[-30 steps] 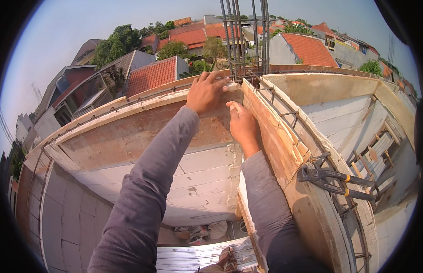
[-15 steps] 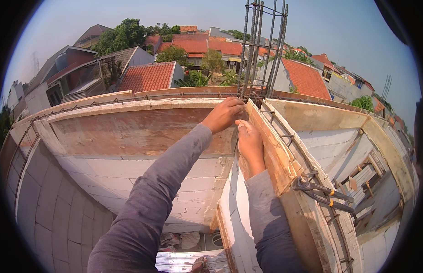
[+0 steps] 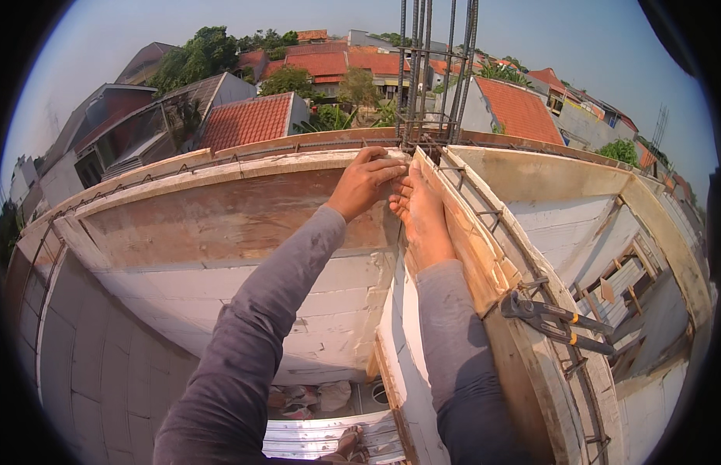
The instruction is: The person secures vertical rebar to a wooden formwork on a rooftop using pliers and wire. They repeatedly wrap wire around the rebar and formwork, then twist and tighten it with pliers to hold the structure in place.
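Both of my hands meet at the inner corner where two wooden formwork boards come together. My left hand point(image 3: 367, 183) is at the end of the left board point(image 3: 221, 213), thumb and fingers pinched together. Close beside the right board point(image 3: 473, 240), my right hand point(image 3: 424, 217) has its fingers curled, fingertips almost against the left hand's. Whatever is between the fingers is too small or hidden to make out. A pair of end-cutting pincers point(image 3: 558, 321) with dark handles and yellow-orange bands rests on top of the right formwork, over the steel bars.
Vertical rebars point(image 3: 430, 77) with ties rise just beyond the corner. Rebar point(image 3: 484, 209) runs between the right boards. Light block walls point(image 3: 314, 302) drop away below. Far down lie a corrugated sheet point(image 3: 306, 438), a foot point(image 3: 351, 443) and crumpled sacks point(image 3: 329, 395).
My left hand has shifted slightly left and its fingers bend differently. The right hand has turned, moving up toward the corner with its curled fingers showing. The view has tilted a little.
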Demonstrator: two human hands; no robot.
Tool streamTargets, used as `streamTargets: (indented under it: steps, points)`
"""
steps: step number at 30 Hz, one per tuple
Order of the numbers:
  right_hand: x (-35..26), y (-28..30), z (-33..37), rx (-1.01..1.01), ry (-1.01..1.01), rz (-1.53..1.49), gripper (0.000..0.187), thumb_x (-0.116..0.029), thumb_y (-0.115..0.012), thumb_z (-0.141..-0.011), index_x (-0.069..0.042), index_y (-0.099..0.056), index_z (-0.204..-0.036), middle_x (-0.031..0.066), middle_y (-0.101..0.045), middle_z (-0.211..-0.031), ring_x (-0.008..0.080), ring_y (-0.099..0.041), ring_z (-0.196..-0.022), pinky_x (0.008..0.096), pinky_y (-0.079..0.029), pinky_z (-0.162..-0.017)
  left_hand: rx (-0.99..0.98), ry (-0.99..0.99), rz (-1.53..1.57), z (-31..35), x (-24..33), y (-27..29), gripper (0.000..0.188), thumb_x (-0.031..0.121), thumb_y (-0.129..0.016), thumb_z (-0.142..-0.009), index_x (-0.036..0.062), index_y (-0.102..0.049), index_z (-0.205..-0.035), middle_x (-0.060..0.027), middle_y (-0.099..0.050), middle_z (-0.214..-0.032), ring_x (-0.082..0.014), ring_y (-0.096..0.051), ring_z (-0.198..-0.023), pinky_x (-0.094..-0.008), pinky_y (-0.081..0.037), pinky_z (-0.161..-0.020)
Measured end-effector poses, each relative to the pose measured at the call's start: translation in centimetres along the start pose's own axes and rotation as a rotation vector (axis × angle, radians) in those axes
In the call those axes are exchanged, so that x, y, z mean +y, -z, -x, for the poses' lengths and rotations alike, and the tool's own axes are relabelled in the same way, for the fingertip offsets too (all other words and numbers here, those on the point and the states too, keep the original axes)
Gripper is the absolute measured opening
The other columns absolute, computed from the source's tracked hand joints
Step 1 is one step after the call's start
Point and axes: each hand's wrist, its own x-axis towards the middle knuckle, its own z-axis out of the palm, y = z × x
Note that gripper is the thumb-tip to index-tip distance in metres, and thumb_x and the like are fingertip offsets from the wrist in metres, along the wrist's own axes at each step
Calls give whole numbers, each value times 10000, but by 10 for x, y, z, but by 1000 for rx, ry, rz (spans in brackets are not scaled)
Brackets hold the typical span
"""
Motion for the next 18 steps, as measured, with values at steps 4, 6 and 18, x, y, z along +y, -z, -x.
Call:
streamTargets:
  steps: [4,6,18]
  points:
    - [15,-9,-33,26,154,138,410,-397,-702,-1031,-16,-700,-1181,9,-651,-859,101,-545,-678,260,-461,-620,-21,35,35,-2,-1,6,453,68,-817,-766,153,-782,-1209,-30,-741,-1279,-316,-626,-1245,-430,-554,-1030]
    - [16,-10,-42,-20,177,110,381,-372,-700,-1035,-12,-704,-1161,7,-662,-872,102,-544,-664,261,-457,-612,31,67,91,-6,-3,10,391,24,-786,-799,139,-796,-1173,-52,-752,-1244,-309,-669,-1203,-430,-579,-984]
    - [10,-6,-59,-68,52,232,213,-196,-614,-1047,-17,-706,-1114,83,-714,-919,170,-648,-760,319,-515,-675,136,35,23,-4,-2,29,196,68,-773,-841,117,-816,-1026,-43,-775,-1001,-267,-685,-1016,-413,-546,-887]
